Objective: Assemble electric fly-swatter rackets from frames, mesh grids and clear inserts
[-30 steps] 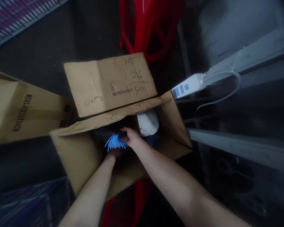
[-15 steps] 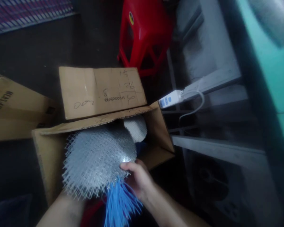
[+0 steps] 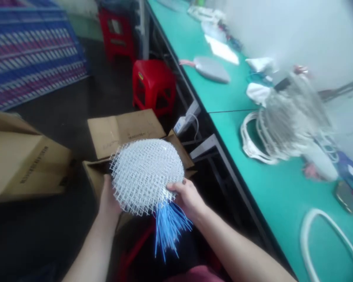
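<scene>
I hold a stack of rounded silver wire mesh sheets [image 3: 147, 172] over an opened cardboard box [image 3: 92, 176]. A bunch of thin blue wires [image 3: 170, 229] hangs from the stack's lower edge. My right hand [image 3: 190, 197] grips the lower right edge, thumb on top and fingers underneath, beside the wires. On the left edge, my left hand [image 3: 110, 199] supports the stack from the side and below; the mesh hides most of its fingers. The box's inside is mostly covered by the mesh.
To the right runs a green-topped table [image 3: 223, 94] with white ring frames [image 3: 253, 141] and an oval grey piece [image 3: 211, 69]. Red stools [image 3: 154, 82] stand ahead. Another cardboard box [image 3: 26, 164] is at left. A white power strip [image 3: 181, 123] hangs by the table leg.
The mesh stack has come up out of the box in both hands and moved slightly right. My view has lifted, bringing more of the green table into sight.
</scene>
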### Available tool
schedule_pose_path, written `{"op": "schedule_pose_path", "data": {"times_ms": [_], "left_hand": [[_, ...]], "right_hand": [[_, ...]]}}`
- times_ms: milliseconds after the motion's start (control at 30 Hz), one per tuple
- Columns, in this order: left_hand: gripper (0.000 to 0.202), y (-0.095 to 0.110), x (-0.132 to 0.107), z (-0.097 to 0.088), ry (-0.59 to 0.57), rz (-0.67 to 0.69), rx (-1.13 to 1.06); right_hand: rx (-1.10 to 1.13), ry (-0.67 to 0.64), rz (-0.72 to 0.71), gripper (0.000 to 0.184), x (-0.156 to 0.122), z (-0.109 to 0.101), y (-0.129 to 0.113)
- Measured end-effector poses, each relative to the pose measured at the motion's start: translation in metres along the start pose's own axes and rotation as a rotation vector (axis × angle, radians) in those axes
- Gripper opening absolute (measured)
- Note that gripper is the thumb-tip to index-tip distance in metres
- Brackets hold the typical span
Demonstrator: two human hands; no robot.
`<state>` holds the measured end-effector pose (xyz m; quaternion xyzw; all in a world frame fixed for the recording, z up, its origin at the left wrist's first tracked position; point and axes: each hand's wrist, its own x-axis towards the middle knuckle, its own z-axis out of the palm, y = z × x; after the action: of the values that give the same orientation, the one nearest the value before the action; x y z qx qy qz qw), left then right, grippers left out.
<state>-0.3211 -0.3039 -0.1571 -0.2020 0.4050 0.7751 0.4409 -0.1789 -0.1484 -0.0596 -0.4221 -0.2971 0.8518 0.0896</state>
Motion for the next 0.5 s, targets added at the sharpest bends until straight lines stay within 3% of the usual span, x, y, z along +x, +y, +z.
{"op": "schedule_pose_path", "data": {"times_ms": [100, 167, 267, 367, 500], "left_hand": [[0.079, 0.018, -0.039, 0.027, -0.021, 0.052, -0.022], [0.083, 0.026, -0.071, 0.051, -0.067, 0.084, 0.004], [0.063, 0.026, -0.123, 0.09, -0.149, 0.179, 0.14], [0.037, 0.013, -0.169, 0.133, -0.181, 0.282, 0.334], [0.037, -0.02, -0.217, 0.198, -0.222, 0.356, 0.459]], "right_hand": [[-0.034, -0.094, -0.132, 0.027, -0.038, -0.004, -0.009], [-0.084, -0.139, -0.218, 0.028, -0.064, -0.008, -0.017], [-0.174, -0.186, -0.347, 0.031, -0.107, -0.018, -0.035], [-0.221, -0.239, -0.478, 0.034, -0.154, -0.034, -0.059], [-0.185, -0.268, -0.647, 0.033, -0.217, -0.074, -0.091]]}}
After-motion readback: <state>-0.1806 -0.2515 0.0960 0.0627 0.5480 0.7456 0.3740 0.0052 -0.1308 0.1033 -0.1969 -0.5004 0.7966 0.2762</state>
